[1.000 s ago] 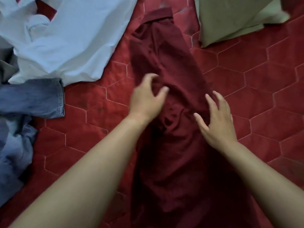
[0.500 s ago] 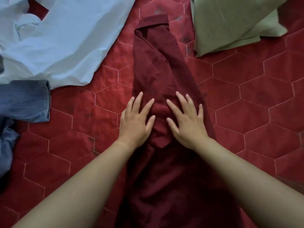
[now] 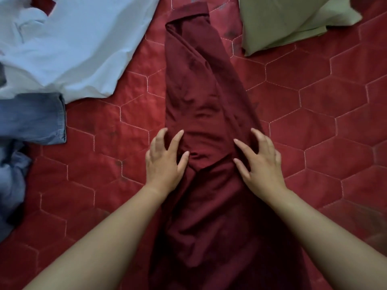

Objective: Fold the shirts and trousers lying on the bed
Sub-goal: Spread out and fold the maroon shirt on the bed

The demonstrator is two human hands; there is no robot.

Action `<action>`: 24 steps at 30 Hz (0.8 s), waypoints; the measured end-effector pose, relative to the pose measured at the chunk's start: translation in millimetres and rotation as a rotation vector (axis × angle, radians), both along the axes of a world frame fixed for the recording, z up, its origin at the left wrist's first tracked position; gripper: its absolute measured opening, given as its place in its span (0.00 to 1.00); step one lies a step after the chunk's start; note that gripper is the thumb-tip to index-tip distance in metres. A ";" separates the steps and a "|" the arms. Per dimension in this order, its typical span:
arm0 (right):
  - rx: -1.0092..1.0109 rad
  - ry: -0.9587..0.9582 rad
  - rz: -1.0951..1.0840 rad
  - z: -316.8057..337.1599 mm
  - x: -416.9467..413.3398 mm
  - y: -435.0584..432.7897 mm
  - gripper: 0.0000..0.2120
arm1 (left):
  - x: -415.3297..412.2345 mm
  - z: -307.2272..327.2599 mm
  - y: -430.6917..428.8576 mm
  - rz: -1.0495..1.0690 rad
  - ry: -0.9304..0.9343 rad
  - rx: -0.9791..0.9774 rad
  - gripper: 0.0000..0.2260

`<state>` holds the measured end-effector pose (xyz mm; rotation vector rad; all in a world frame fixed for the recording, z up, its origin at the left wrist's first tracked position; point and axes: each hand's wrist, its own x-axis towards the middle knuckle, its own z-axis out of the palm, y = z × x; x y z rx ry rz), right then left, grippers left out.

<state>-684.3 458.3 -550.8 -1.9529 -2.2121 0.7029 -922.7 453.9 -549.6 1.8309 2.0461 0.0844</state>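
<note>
One maroon garment (image 3: 199,91) on quilted bedspread (image 3: 314,101)

Position: I watch from the person's head.
Facing: forward and steeply down onto the bed (image 3: 314,101).
Nearness: close, the bed fills my whole frame.

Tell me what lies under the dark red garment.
The red quilted bedspread shows on both sides of the dark red garment, which lies on it. The left hand and right hand rest on top. Anything else beneath is hidden.
</note>
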 end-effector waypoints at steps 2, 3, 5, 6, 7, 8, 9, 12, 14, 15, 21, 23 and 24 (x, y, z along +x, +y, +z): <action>-0.033 0.012 -0.018 7.5 13.6 -25.6 0.25 | 0.4 8.4 -35.6 0.096 -0.038 -0.068 0.26; -0.049 0.011 -0.038 10.9 20.7 -38.3 0.26 | 1.5 11.9 -54.2 0.137 -0.058 -0.095 0.27; -0.077 0.008 -0.080 17.6 34.7 -63.7 0.28 | 5.1 19.3 -90.8 0.203 -0.083 -0.137 0.28; -0.101 0.008 -0.099 20.1 41.2 -76.1 0.29 | 6.9 22.4 -108.3 0.230 -0.088 -0.159 0.28; -0.132 0.007 -0.113 21.9 47.3 -88.5 0.30 | 8.6 24.4 -125.2 0.251 -0.089 -0.180 0.28; -0.158 0.004 -0.116 22.9 52.7 -100.5 0.31 | 9.9 25.8 -141.5 0.262 -0.088 -0.200 0.29; -0.176 -0.002 -0.110 23.5 57.2 -112.1 0.32 | 11.0 26.8 -156.9 0.267 -0.091 -0.219 0.29; -0.212 0.013 -0.107 25.1 64.0 -140.6 0.33 | 13.8 28.5 -194.0 0.284 -0.129 -0.256 0.30; -0.238 0.042 -0.138 26.6 62.7 -157.2 0.34 | 16.2 28.6 -212.0 0.309 -0.159 -0.250 0.31; -0.242 0.048 -0.155 27.2 61.1 -165.3 0.34 | 17.8 28.3 -218.6 0.313 -0.173 -0.238 0.31; -0.239 0.098 -0.248 30.4 59.3 -216.3 0.36 | 18.7 23.3 -256.1 0.254 -0.217 -0.173 0.32; -0.233 0.137 -0.264 37.2 60.3 -224.3 0.35 | 17.1 25.8 -262.9 0.236 -0.243 -0.194 0.33; -0.210 0.168 -0.283 43.0 59.9 -224.2 0.35 | 15.8 29.7 -262.8 0.236 -0.267 -0.195 0.32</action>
